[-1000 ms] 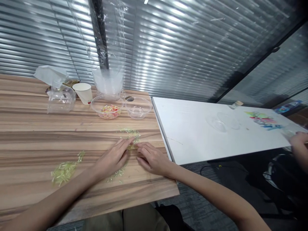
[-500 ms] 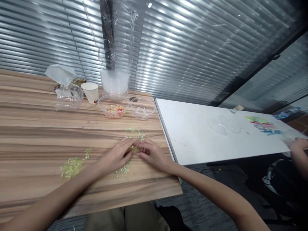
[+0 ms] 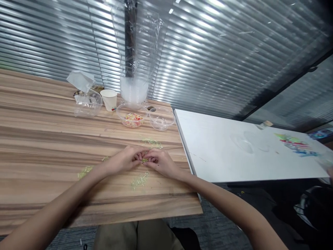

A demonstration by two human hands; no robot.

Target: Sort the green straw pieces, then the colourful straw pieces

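Observation:
My left hand (image 3: pixel 126 160) and my right hand (image 3: pixel 159 162) meet fingertip to fingertip over the wooden table (image 3: pixel 52 146). Both have their fingers curled, and together they pinch a small clump of pale green plastic strips (image 3: pixel 144 160). More green strips lie loose below my hands (image 3: pixel 139 180), beyond them (image 3: pixel 152 142) and in a pile to the left (image 3: pixel 85 171).
At the back stand a clear bowl with colourful pieces (image 3: pixel 131 115), an empty clear bowl (image 3: pixel 161 118), a paper cup (image 3: pixel 109 100), a clear box (image 3: pixel 87 102) and a bagged stack of bowls (image 3: pixel 134 88). A white table (image 3: pixel 234 163) adjoins on the right, with coloured strips (image 3: pixel 296 144).
My hands went from lying flat on the strips to curling together and lifting a small clump. The camera view has shifted, so the table objects sit further right in frame.

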